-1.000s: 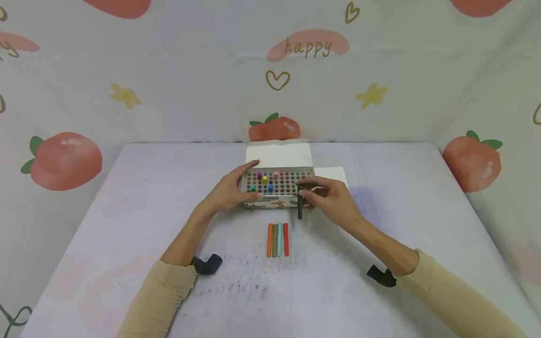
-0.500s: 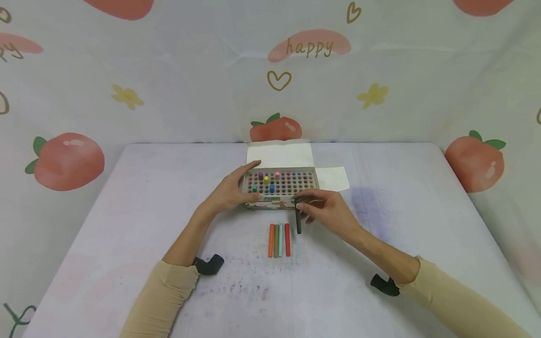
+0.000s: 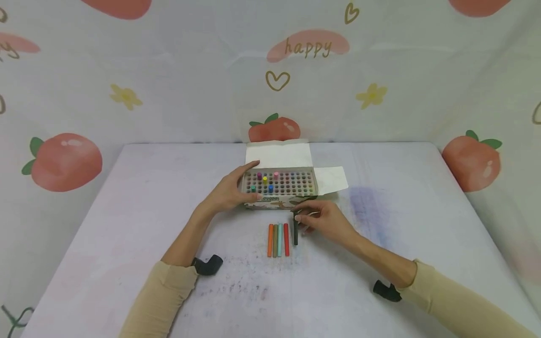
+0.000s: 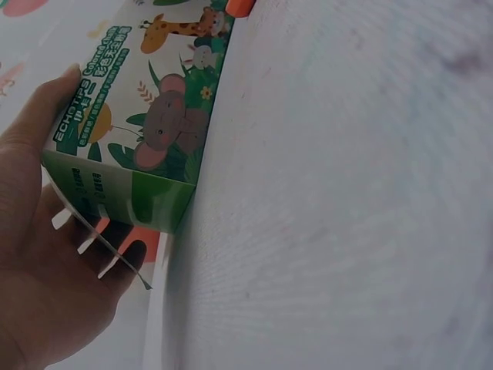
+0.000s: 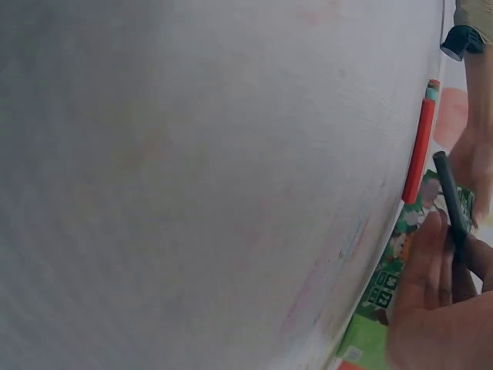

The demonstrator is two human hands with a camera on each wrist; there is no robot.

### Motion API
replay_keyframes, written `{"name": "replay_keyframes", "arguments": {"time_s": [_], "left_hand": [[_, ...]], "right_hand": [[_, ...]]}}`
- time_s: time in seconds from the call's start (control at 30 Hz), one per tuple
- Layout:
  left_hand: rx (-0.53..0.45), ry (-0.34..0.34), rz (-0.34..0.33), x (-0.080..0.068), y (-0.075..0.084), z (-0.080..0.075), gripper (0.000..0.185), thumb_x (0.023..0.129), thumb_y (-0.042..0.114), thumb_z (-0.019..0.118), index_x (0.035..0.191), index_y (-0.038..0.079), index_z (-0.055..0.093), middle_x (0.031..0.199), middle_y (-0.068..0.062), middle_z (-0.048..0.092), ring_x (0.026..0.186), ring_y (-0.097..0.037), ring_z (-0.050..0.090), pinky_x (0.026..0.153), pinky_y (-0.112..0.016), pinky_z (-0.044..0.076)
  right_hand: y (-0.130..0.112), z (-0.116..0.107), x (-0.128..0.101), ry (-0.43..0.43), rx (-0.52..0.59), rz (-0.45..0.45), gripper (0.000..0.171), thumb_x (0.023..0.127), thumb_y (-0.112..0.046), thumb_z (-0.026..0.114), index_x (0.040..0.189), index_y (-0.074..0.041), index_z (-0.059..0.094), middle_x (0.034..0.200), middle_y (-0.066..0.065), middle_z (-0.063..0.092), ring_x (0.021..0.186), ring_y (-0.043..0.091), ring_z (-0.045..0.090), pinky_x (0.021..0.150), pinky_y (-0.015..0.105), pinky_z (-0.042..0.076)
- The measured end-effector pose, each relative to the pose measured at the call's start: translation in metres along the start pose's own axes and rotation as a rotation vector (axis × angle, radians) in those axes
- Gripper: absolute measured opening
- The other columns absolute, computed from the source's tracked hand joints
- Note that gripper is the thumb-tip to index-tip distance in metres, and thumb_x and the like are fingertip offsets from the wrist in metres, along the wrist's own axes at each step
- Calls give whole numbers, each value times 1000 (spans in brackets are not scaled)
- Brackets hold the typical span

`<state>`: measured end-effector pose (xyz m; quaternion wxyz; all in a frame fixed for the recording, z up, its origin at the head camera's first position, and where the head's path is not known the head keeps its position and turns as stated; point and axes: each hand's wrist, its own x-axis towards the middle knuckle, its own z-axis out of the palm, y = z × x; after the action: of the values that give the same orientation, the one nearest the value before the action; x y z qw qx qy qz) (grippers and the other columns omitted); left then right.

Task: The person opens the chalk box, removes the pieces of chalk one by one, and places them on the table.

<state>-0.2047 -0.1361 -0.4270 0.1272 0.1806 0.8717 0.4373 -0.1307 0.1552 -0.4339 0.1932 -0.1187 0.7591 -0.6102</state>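
My left hand [image 3: 224, 191] grips the left end of a printed chalk box [image 3: 281, 203], thumb on its front face and fingers round the side. My right hand [image 3: 327, 219] pinches a black chalk stick [image 3: 296, 234] by its upper end, just in front of the box's right part. Left of that stick lie an orange chalk [image 3: 270, 240], an olive one, a light blue one and a red chalk [image 3: 286, 240], side by side. In the right wrist view the black chalk [image 5: 448, 189] points away from the fingertips, near the red chalk [image 5: 420, 150].
The box's white lid [image 3: 278, 154] stands open at the back, and a side flap [image 3: 331, 179] sticks out to the right. Several coloured chalks, such as a pink one [image 3: 276, 175], sit in its holes. A patterned cloth [image 3: 190, 94] hangs behind the table [image 3: 127, 211].
My right hand has come down from the box's front right edge toward me and slightly left, carrying the black chalk beside the row. My left hand stays on the box.
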Motion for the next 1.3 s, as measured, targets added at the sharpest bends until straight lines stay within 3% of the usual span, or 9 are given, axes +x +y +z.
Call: {"name": "replay_keyframes", "arguments": {"time_s": [0.33, 0.67, 1.3], "left_hand": [[0, -4, 3, -1, 1, 0, 91, 82, 36, 81, 157, 31, 29, 156, -10, 35, 137, -31, 37, 109, -59, 29], [7, -13, 5, -2, -2, 0, 91, 83, 36, 80, 158, 29, 28, 153, -11, 37, 132, -31, 40, 108, -58, 30], [-6, -13, 7, -2, 1, 0, 91, 83, 34, 80, 157, 30, 28, 150, -11, 40, 124, -30, 45, 105, -57, 33]], "right_hand": [[12, 1, 3, -31, -117, 1, 22, 92, -6, 69, 113, 0, 71, 85, 10, 73, 64, 25, 70, 62, 37, 57], [18, 2, 6, -34, -38, 130, 22, 91, -8, 72, 111, 2, 73, 87, 14, 74, 72, 25, 73, 66, 37, 58], [14, 0, 4, -46, 31, 163, 23, 94, -9, 68, 112, 7, 69, 93, 17, 74, 77, 26, 73, 70, 37, 58]]}}
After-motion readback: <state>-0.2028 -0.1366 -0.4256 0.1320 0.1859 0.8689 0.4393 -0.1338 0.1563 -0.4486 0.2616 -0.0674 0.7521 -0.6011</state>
